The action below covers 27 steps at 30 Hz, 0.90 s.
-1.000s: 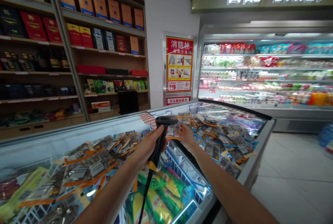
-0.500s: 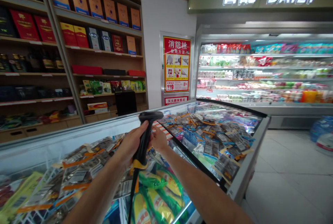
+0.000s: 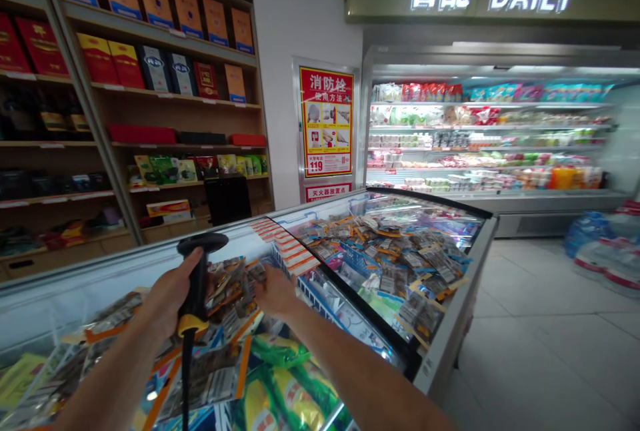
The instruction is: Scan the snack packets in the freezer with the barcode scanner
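Note:
My left hand (image 3: 173, 287) is closed round the handle of a black barcode scanner (image 3: 194, 284) with a yellow band near its base. The scanner stands roughly upright, its head at the top and its cable hanging down. To its right, my right hand (image 3: 277, 292) has its fingers curled on the edge of a small brown-and-clear packet (image 3: 255, 273); the fingertips are partly hidden. Orange-edged packets (image 3: 215, 371) lie heaped below and around both hands in the open part of the chest freezer (image 3: 320, 207). Green-and-yellow bags (image 3: 285, 391) lie in front of them.
A black-framed glass lid (image 3: 350, 287) covers the freezer's right part, with more packets there. Orange-striped labels (image 3: 285, 244) lie by the frame. Shelves of boxed goods (image 3: 185, 97) stand behind left, a lit display fridge (image 3: 490, 127) behind right. Bottled water packs (image 3: 607, 257) sit on the floor.
Both hands have moved left and down with the scanner, and have come apart. My right hand has gone from beside the scanner to the packets. The view has shifted right.

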Each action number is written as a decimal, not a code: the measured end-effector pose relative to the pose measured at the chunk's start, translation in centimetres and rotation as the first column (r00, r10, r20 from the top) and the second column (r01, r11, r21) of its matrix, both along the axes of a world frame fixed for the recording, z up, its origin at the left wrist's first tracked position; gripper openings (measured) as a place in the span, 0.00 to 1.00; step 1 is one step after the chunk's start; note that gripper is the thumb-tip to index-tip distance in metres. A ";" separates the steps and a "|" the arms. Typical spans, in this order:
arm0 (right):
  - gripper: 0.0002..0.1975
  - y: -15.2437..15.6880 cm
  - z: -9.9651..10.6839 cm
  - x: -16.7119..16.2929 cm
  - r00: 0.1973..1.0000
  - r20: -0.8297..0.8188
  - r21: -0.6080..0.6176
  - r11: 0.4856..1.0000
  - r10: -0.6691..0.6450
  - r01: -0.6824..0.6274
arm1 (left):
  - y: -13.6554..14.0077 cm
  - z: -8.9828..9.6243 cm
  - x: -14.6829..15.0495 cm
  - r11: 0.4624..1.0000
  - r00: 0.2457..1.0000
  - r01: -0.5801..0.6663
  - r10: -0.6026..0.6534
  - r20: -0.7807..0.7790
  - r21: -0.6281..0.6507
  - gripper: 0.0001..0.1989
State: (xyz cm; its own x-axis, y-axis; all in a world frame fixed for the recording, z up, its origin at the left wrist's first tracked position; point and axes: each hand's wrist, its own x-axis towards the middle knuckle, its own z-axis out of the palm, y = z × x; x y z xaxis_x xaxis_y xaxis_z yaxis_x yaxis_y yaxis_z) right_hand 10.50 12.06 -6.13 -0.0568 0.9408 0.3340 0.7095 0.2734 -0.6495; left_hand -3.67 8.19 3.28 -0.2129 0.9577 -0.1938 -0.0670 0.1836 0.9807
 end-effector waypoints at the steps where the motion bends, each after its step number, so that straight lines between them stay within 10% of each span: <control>1: 0.18 0.1 0.2 0.1 1.000 0.008 0.002 1.000 0.001 -0.001 | 0.1 0.0 0.0 1.000 1.000 -0.013 0.013 -0.003 -0.008 0.15; 10: 0.22 4.3 1.8 8.9 0.937 0.280 0.097 0.978 -0.206 0.186 | -0.4 0.7 2.3 0.994 0.993 0.103 -0.106 0.054 0.046 0.16; 19: 0.19 10.4 1.4 12.0 0.786 0.613 -0.018 0.993 -0.083 0.119 | -0.9 0.9 4.1 0.989 0.988 0.146 -0.145 0.043 -0.018 0.22; 27: 0.20 7.5 -0.3 17.0 0.767 0.636 -0.065 0.984 -0.089 0.168 | -1.6 0.8 6.3 0.961 0.961 0.277 -0.276 0.028 -0.015 0.23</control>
